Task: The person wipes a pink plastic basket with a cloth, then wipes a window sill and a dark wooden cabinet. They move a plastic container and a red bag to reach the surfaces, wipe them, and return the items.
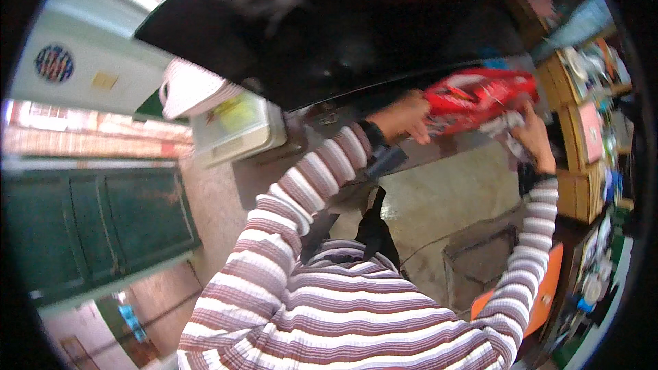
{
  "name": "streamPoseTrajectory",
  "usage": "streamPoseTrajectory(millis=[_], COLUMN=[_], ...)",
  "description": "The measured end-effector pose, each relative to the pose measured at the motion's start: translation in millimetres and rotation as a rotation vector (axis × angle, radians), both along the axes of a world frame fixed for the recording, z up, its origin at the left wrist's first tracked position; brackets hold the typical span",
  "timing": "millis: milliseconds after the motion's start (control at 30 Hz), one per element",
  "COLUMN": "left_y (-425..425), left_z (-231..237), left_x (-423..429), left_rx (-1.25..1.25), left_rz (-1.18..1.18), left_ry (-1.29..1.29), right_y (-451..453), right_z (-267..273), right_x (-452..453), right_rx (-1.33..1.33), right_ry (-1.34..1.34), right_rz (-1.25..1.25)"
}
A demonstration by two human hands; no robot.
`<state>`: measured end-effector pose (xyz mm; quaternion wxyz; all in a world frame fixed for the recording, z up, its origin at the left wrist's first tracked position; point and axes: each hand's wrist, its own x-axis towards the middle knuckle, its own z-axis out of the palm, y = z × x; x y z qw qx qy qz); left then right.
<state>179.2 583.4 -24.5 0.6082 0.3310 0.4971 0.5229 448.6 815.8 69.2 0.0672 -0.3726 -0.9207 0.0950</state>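
Observation:
A red plastic bag or packet (pixel 480 95) with pale markings is stretched out before me, just under the lower edge of a large black glossy screen (pixel 360 25). My left hand (pixel 408 117) grips its left end, fingers bent around the edge. At its right end is my right hand (pixel 532 131), which also holds a crumpled whitish cloth or paper (pixel 504 124) against the underside. Both hands and the packet are blurred, so the exact finger contact is hard to make out. Dark bands circle both wrists.
Left of the screen's lower edge are a white woven basket (pixel 193 87) and a pale plastic bin (pixel 241 123) with something yellow inside. Wooden drawers (pixel 581 190) line the right side, with cluttered shelves beyond. An orange chair or panel (pixel 547 288) stands near my right arm; a green door (pixel 103 221) is at left.

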Motion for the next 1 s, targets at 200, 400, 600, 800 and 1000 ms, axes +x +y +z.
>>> streamPoseTrajectory(millis=[200,400,600,800,1000], left_y=[-88,-281,-444,-536,-564], left_z=[6,6,16,-5,-34], left_x=[21,-28,-90,-161,-199], left_rx=[-0.098,-0.120,-0.319,-0.435,-0.467], left_rz=[0.180,0.275,0.394,0.525,0.554], left_ry=[0.131,-0.031,0.008,0.049,0.019], right_y=[-93,-226,-357,-450,-485], right_z=[17,10,-19,-52,-68], right_x=[10,-39,-129,-199,-232], right_rx=[-0.163,-0.235,-0.346,-0.374,-0.297], right_ry=[0.203,0.063,-0.042,0.037,0.053], right_rz=[0.061,0.333,0.517,0.670,0.603])
